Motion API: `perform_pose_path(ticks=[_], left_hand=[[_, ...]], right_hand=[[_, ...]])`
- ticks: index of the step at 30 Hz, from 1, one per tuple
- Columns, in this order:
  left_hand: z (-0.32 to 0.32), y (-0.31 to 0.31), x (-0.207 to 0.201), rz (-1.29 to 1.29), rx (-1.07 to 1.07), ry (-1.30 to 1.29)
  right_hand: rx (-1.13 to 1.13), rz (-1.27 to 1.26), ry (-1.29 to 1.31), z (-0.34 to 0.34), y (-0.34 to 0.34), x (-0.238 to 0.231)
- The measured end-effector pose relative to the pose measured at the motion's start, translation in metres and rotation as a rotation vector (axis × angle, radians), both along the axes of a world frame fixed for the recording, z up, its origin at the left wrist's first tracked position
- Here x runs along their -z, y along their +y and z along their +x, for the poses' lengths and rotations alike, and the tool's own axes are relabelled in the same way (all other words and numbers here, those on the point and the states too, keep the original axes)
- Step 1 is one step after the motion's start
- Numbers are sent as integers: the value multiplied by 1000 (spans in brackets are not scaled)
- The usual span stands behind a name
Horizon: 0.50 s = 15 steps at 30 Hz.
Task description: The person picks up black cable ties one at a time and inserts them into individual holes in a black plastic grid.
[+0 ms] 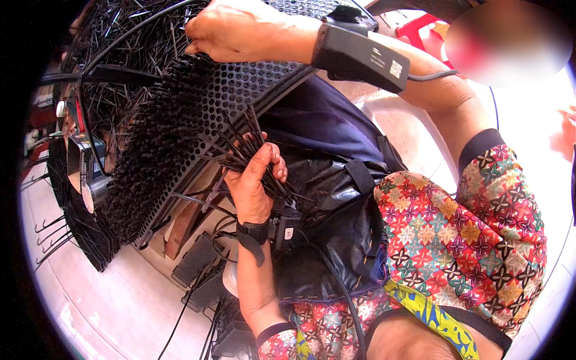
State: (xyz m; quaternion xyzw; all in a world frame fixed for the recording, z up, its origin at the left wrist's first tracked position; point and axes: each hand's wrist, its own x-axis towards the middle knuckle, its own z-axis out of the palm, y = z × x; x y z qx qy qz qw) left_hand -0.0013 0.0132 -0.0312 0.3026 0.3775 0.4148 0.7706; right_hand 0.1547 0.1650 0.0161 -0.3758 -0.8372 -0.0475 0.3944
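Observation:
My left hand (255, 177) is closed round a loose bundle of thin black sticks (240, 147), held in front of my black apron. Beyond it lies a black perforated board (240, 90) with rows of round holes. Many black sticks (150, 150) stand upright in its left part, packed close like bristles. Over the board's far part, my right hand (210, 30) has its fingers pinched together at the edge of the filled rows. What sits between those fingertips is too small to make out.
A heap of loose black sticks (126, 54) lies at the far left. A small box (84, 159) and bundled hooked rods (72, 210) are at the left. Below the board are black devices with cables (201, 258). A white plastic chair (408, 126) and another person (564, 132) are at the right.

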Motion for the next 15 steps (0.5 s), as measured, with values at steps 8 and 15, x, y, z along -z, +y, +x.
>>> perform_pose_path(ticks=[8, 15], left_hand=[[-3, 2, -3, -18, 13, -58], [4, 2, -19, 4, -5, 27]], right_hand=[[-1, -55, 23, 0, -32, -10], [-343, -640, 345, -7, -79, -6]])
